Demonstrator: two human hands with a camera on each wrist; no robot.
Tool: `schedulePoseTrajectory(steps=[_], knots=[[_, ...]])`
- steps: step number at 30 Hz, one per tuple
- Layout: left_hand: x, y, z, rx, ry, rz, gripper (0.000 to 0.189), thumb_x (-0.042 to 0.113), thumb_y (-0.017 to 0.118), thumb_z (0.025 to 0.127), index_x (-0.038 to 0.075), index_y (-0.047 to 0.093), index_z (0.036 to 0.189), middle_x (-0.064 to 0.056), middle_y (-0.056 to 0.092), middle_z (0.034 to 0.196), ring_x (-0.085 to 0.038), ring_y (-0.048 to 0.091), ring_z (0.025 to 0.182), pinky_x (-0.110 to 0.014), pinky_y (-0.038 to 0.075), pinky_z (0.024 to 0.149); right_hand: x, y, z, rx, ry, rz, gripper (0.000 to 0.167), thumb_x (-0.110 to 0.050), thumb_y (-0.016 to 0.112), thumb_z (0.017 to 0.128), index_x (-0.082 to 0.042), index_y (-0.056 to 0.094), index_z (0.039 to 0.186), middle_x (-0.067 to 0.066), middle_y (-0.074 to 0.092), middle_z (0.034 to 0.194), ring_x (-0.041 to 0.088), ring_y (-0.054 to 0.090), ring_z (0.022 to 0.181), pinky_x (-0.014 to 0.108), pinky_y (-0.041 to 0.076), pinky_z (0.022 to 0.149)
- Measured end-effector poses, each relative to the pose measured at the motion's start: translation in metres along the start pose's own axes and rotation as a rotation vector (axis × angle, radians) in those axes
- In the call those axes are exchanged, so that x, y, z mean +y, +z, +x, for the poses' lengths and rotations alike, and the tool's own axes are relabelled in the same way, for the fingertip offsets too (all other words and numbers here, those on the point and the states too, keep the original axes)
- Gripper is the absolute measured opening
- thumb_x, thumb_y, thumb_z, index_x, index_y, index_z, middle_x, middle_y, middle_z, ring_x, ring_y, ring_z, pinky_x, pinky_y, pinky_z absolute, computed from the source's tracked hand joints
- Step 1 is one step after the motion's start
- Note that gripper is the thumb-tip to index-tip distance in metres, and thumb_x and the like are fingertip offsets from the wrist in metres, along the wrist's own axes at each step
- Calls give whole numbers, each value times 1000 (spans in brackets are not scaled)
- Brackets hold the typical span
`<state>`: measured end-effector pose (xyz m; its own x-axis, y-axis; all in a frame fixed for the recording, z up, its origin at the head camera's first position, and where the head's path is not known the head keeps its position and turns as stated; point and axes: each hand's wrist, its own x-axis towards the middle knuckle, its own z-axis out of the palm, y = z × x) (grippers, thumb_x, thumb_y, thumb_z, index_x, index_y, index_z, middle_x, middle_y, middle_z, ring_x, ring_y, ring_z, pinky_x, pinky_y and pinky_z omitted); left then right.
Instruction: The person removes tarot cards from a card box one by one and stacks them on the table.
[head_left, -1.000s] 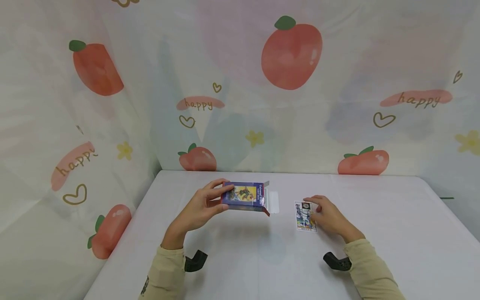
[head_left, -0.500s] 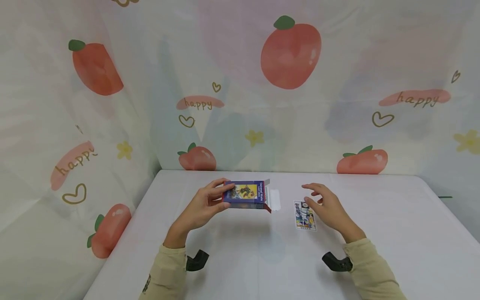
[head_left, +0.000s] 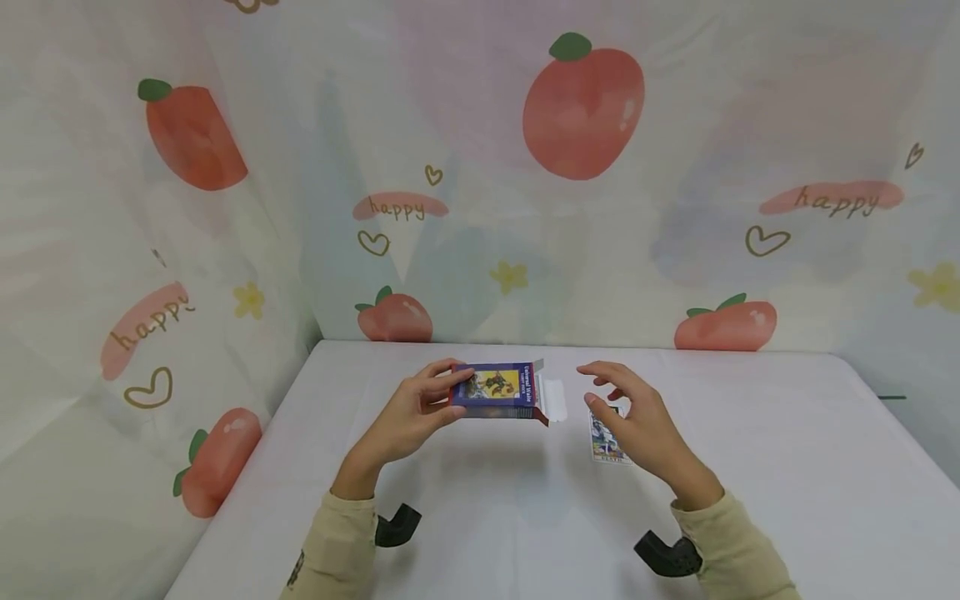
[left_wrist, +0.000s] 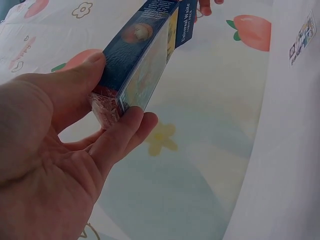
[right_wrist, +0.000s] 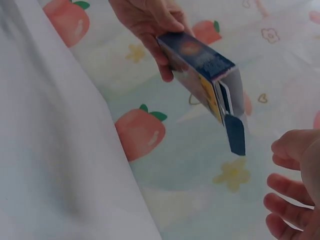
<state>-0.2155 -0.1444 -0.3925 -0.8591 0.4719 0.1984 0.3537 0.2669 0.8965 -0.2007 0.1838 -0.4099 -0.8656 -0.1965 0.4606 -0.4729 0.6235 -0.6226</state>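
My left hand (head_left: 411,414) grips the closed end of a blue tarot card box (head_left: 493,388), thumb on one narrow side and fingers on the other. The box is held above the table, its printed front upward and its open end to the right. Flaps (right_wrist: 236,135) stick out from that end, and card edges show inside in the right wrist view. My right hand (head_left: 647,427) hovers to the right of the box, fingers loosely bent with nothing between them. Below it a tarot card (head_left: 604,440) lies face up on the table, partly hidden by the hand.
A white-covered table (head_left: 487,517) spreads beneath both hands. Behind it and on the left hang cloth walls (head_left: 480,250) printed with peaches, hearts and "happy". Black curved mounts (head_left: 399,525) jut from both wrists.
My right hand has come off the card, rising and moving left toward the box's open end. The card stays on the table. My left hand and the box have shifted slightly right.
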Motion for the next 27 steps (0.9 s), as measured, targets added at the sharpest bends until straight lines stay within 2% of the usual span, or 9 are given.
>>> schedulePoseTrajectory(steps=[5, 7, 14, 18, 22, 27], knots=[[1, 2, -1, 12, -11, -13, 52, 7, 68, 96, 5, 53, 146, -18, 39, 156, -40, 59, 129, -31, 54, 103, -17, 8, -5, 5, -34, 33, 38, -9, 68, 96, -12, 63, 133, 9, 65, 131, 19, 57, 109, 34, 53, 83], [1, 3, -1, 15, -11, -18, 52, 7, 68, 96, 5, 53, 146, -18, 39, 156, -40, 58, 129, -31, 53, 103, -21, 12, -7, -10, -33, 46, 39, -9, 69, 95, -13, 63, 133, 8, 65, 131, 16, 55, 109, 32, 52, 83], [1, 6, 0, 18, -9, -30, 51, 6, 67, 96, 4, 53, 146, -18, 38, 157, -40, 58, 129, -30, 54, 102, -24, 24, -9, -45, -77, 84, 41, -7, 69, 94, -11, 63, 134, 9, 67, 130, 22, 58, 113, 26, 51, 84], [0, 7, 0, 15, -4, -34, 51, 6, 67, 96, 5, 54, 146, -18, 39, 156, -39, 58, 129, -31, 53, 104, -24, 27, -9, -48, -104, 90, 41, -4, 70, 92, -11, 64, 132, 8, 69, 130, 19, 59, 114, 26, 52, 82], [-1, 7, 0, -2, 4, -36, 52, 7, 68, 95, 4, 54, 145, -17, 39, 155, -39, 57, 130, -33, 52, 106, -25, 28, -9, -47, -109, 77, 41, -3, 70, 91, -11, 65, 131, 8, 68, 130, 18, 58, 112, 25, 52, 81], [-3, 6, 1, -23, 24, -46, 53, 8, 69, 95, 3, 53, 146, -17, 40, 153, -40, 57, 131, -36, 52, 106, -26, 28, -8, -39, -106, 75, 39, -3, 70, 91, -11, 67, 129, 10, 68, 130, 22, 57, 113, 25, 52, 81]])
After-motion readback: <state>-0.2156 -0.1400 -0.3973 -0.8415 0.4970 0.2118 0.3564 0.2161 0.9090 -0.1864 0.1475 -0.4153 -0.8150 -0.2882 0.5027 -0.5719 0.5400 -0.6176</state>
